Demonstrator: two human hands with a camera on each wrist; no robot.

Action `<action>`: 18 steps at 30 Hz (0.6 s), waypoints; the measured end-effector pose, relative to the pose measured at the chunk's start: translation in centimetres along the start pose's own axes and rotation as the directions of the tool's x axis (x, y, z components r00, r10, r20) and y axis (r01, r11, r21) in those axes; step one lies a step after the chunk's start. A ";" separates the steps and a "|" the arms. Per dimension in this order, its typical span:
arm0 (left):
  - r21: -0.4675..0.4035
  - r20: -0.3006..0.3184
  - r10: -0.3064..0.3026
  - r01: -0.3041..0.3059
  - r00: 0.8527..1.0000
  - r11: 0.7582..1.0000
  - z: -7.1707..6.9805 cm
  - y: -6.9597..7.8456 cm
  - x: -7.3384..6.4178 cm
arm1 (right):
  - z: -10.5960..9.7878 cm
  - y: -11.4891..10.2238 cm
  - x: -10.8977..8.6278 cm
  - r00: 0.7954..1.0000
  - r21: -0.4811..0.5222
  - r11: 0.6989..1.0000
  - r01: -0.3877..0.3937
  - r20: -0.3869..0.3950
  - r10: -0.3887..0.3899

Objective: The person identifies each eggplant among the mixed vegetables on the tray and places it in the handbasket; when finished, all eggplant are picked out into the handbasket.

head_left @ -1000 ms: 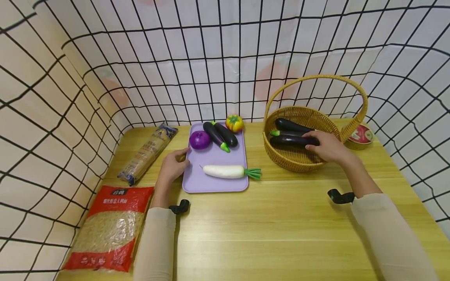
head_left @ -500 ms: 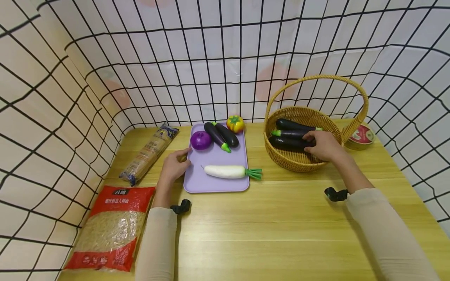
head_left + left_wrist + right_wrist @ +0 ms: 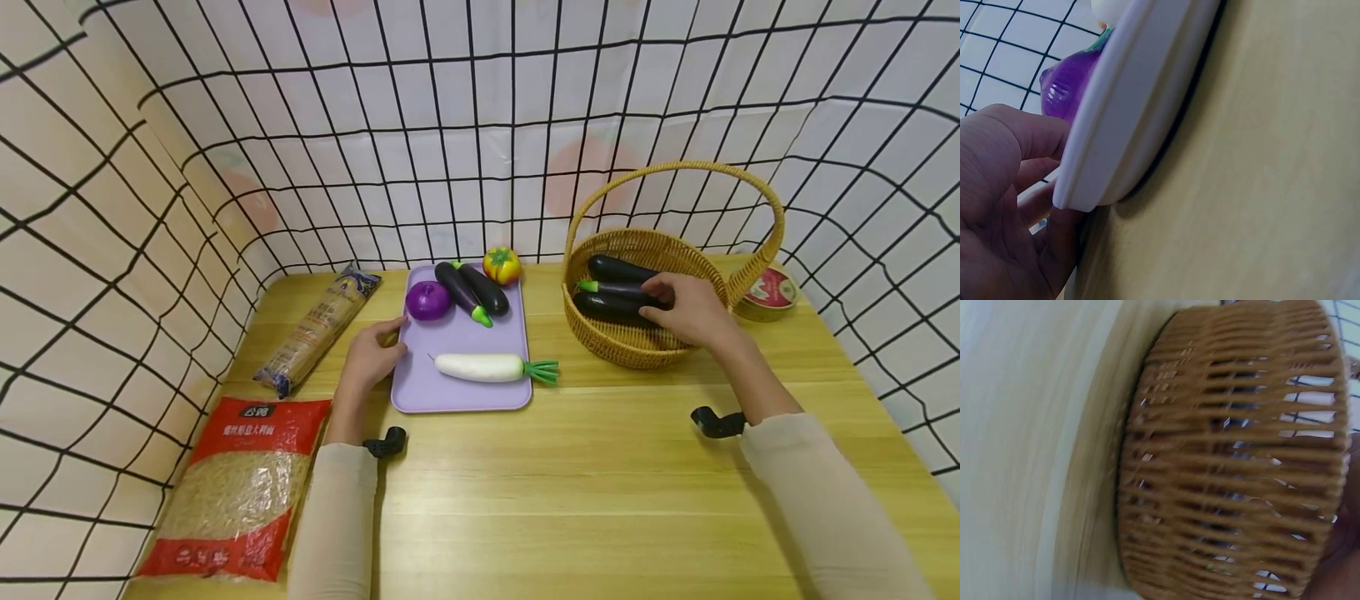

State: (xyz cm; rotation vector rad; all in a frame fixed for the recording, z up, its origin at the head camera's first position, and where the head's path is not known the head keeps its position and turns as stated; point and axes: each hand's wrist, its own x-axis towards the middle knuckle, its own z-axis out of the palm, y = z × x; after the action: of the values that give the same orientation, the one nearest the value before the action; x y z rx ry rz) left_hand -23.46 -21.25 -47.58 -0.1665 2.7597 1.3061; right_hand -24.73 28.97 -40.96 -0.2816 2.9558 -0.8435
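My left hand pinches the left edge of a lilac tray, its thumb and fingers at the rim in the left wrist view. On the tray lie a purple onion, two eggplants and a white radish with green leaves; a yellow-red tomato sits at its far right corner. Reaching into a wicker basket, my right hand holds the right end of the nearest eggplant. Two more eggplants lie behind it. The basket wall mostly hides this hand in the right wrist view.
A noodle packet and a red pasta bag lie on the left. The basket's tall handle arches over it, with a round tin behind its right side. A grid-patterned cloth encloses the wooden table.
My right hand has shifted slightly left within the basket. The nearest eggplant has moved slightly left and lower in the head view. My left hand stays at the tray edge.
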 end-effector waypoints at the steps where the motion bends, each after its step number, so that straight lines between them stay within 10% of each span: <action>1: 0.001 0.000 0.001 -0.001 1.000 1.000 0.0 0.0 0.0 | 0.0 -0.4 -0.2 1.000 0.013 1.000 0.001 -0.009 -0.001; 18: 0.010 -0.011 0.028 -0.028 1.000 1.000 -0.1 -0.2 0.1 | 3.8 -7.9 -1.0 0.985 0.268 0.950 0.160 -0.103 -0.137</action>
State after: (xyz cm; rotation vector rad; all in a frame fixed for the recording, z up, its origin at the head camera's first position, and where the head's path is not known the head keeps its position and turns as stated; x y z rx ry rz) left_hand -23.57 -21.45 -47.70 -0.1352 2.7869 1.3017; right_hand -22.14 20.58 -40.03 -0.4668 2.8678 -1.2999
